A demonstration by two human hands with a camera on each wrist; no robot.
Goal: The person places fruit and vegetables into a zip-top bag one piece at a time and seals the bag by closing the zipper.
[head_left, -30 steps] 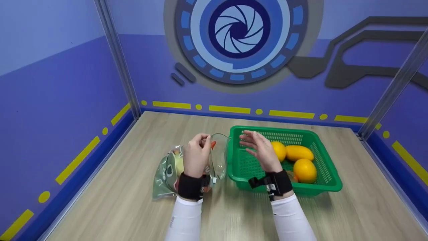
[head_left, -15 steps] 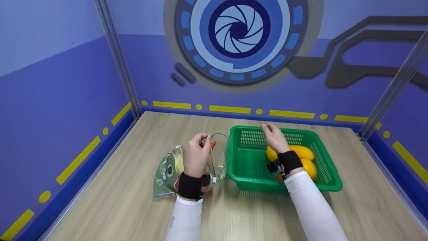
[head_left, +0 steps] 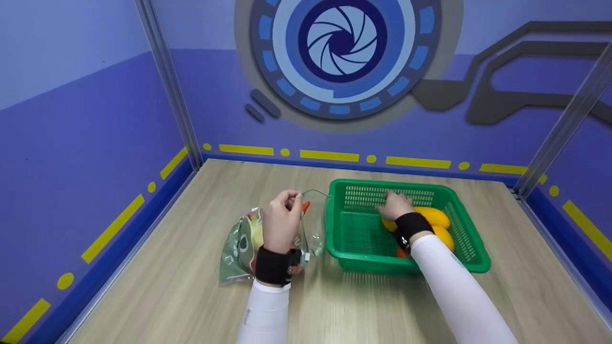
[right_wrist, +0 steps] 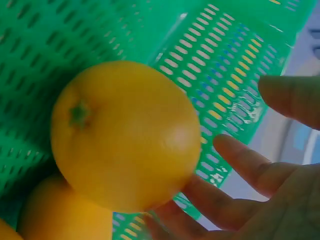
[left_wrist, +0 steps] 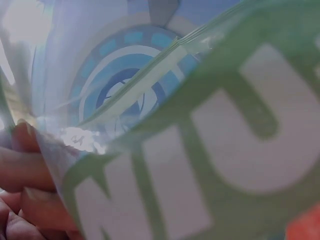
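Observation:
My left hand (head_left: 281, 222) pinches the top edge of a see-through green plastic zip bag (head_left: 234, 253) with a cartoon print. Large white letters on the bag (left_wrist: 170, 180) fill the left wrist view. Above its opening, by my fingertips, shows a small orange-red tip (head_left: 306, 206). My right hand (head_left: 397, 206) is down inside the green basket (head_left: 351, 260), over an orange (head_left: 389, 226). In the right wrist view the thumb and fingers are spread beside this orange (right_wrist: 125, 137); some fingertips are right at its underside.
Beside that orange in the basket lie a yellow mango (head_left: 434, 217), another orange (head_left: 445, 239) and a red-orange item (head_left: 402, 253), partly hidden by my wrist. The basket stands right of the bag on the wooden table (head_left: 158, 286). Blue printed walls (head_left: 215, 95) enclose the table.
My right hand has swung from the basket's left part to the right, then lowered into the basket onto the orange. My left hand and the bag have stayed still.

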